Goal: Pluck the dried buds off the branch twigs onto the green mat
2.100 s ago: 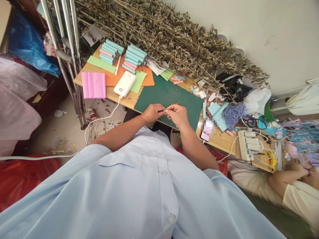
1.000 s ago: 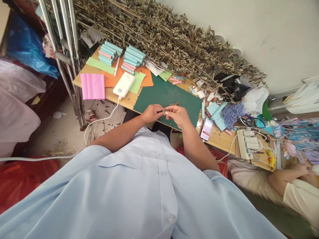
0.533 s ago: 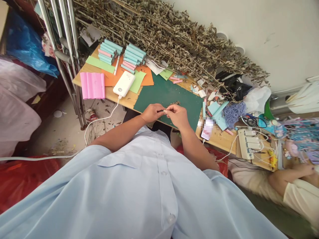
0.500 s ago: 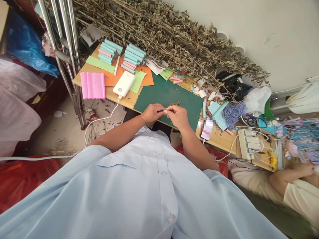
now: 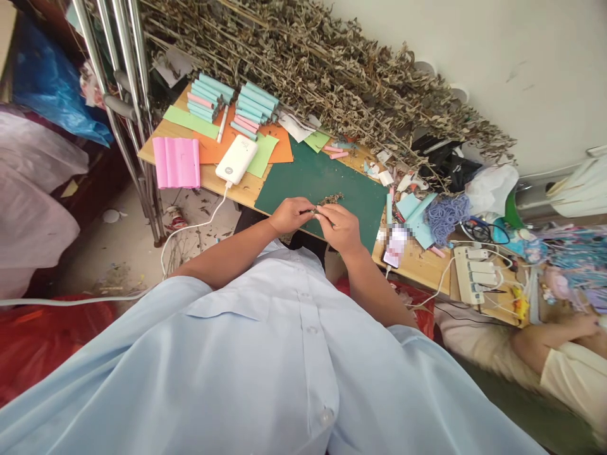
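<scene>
Over the near edge of the green mat (image 5: 308, 174), my left hand (image 5: 291, 215) and my right hand (image 5: 339, 226) meet at their fingertips. Both hands are closed in a pinch. Whatever lies between the fingertips is too small to make out. A small heap of dried plant bits (image 5: 332, 198) is on the mat just beyond my fingers. Rolled blue tubes (image 5: 257, 98) and a few pink ones are stacked at the back left, with a white power bank (image 5: 236, 159) in front of them.
Dried stalks (image 5: 303, 63) lie along the back of the wooden table (image 5: 149, 146). Metal crutches (image 5: 128, 107) stand at the left. To the right are a phone (image 5: 395, 246), blue yarn (image 5: 446, 218) and a power strip (image 5: 467, 275). Another person's arm (image 5: 535, 344) shows at far right.
The fingers of my right hand have shifted slightly at the pinch, and the hand sits a little further right. My left hand has hardly moved.
</scene>
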The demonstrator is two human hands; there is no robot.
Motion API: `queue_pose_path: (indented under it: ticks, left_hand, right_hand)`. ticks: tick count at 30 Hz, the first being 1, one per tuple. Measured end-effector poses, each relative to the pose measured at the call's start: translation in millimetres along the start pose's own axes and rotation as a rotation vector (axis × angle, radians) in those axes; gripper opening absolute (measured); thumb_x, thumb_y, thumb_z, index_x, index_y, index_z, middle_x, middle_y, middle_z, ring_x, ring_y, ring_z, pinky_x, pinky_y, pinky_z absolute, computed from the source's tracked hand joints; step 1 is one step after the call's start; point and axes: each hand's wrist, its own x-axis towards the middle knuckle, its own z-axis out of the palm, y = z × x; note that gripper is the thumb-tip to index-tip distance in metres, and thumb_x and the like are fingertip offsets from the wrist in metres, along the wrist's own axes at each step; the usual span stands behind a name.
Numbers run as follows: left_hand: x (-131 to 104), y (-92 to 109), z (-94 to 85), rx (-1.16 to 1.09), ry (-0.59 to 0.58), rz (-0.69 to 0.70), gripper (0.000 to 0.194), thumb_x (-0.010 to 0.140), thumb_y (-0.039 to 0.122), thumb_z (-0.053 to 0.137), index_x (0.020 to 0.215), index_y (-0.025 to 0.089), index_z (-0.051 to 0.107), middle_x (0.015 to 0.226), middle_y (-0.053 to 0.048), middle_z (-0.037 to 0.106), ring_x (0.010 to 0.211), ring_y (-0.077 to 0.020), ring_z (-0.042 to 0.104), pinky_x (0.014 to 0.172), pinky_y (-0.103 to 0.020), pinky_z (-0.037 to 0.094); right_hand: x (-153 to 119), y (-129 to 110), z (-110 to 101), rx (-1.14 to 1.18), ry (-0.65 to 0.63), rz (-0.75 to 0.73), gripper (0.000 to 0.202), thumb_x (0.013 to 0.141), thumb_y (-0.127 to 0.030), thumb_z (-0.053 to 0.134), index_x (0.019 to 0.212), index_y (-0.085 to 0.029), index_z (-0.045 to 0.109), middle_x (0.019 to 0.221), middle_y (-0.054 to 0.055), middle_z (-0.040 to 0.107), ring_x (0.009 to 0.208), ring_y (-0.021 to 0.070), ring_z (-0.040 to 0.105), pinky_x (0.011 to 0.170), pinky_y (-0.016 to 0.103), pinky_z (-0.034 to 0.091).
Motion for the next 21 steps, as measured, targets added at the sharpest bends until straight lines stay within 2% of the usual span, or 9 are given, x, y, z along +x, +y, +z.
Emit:
queue_pose_path:
  ticks: [7,13,18,21]
  left_hand:
    - [-1.1,-3.1,1.5,-0.006,0.020,0.013,0.029,0.103,0.039,0.062,0.100,0.018,0.082,0.093,-0.009,0.079,0.087,-0.0185,0.072,0.082,-0.030,0.055]
    - [-0.5,-0.6,-0.1,-0.028,0.001,0.016,0.040,0.105,0.051,0.060,0.099,0.018,0.082,0.090,-0.010,0.078,0.084,-0.0181,0.071,0.079,-0.029,0.054]
    - [0.3,1.3,-0.8,-0.053,0.002,0.000,0.055,0.106,0.062,0.053,0.094,0.017,0.080,0.085,-0.010,0.076,0.080,-0.0176,0.069,0.076,-0.029,0.052]
    - [0.9,0.8,-0.4,-0.046,0.009,-0.005,0.057,0.105,0.064,0.052,0.092,0.017,0.080,0.083,-0.010,0.075,0.079,-0.0176,0.068,0.075,-0.029,0.051]
  right_hand:
    - [-0.1,-6.7,-4.9,-0.008,-0.092,-0.006,0.027,0.107,-0.035,0.056,0.104,-0.026,0.081,0.107,0.009,0.081,0.100,0.0219,0.076,0.091,0.036,0.063]
    - [6.3,-12.7,-7.0,-0.148,-0.214,0.053,0.025,0.107,-0.034,0.056,0.103,-0.024,0.078,0.104,0.008,0.079,0.099,0.0233,0.073,0.087,0.034,0.057]
    - [15.2,-14.2,-8.5,-0.209,-0.266,0.047,0.021,0.105,-0.038,0.060,0.101,-0.026,0.077,0.105,0.007,0.078,0.093,0.0233,0.070,0.078,0.032,0.054]
    - [19.3,-13.6,-12.5,-0.222,-0.294,0.033,0.020,0.104,-0.038,0.061,0.100,-0.026,0.078,0.107,0.007,0.078,0.094,0.0239,0.070,0.077,0.033,0.054]
